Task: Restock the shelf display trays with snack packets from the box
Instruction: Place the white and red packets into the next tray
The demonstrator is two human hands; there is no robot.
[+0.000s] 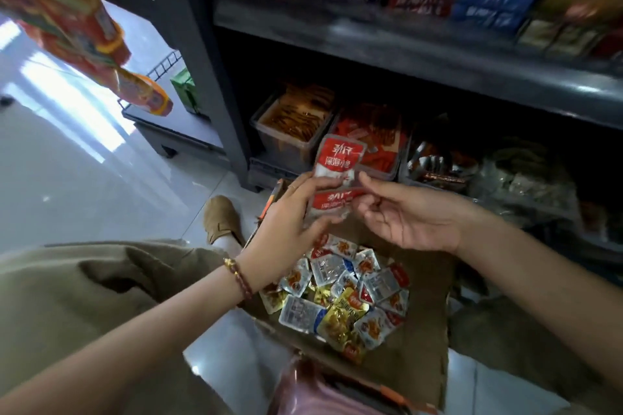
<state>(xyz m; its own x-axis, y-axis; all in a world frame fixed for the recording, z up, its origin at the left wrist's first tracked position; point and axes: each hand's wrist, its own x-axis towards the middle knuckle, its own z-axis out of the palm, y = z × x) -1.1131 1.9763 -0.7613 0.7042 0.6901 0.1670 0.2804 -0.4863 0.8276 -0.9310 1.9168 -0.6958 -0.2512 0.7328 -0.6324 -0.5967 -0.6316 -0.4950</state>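
Box (421, 330) of mixed packets (340, 293), left grip (286, 212) holding red packets (340, 158), stocked trays (286, 141)

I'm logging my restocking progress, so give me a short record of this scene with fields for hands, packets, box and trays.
left hand: holds the red-and-white packets by their left side
right hand: fingertips at the packets' right edge, grip unclear
box: cardboard, on the floor, with loose mixed packets inside
trays: brown-snack tray and red-packet tray side by side beyond the hands
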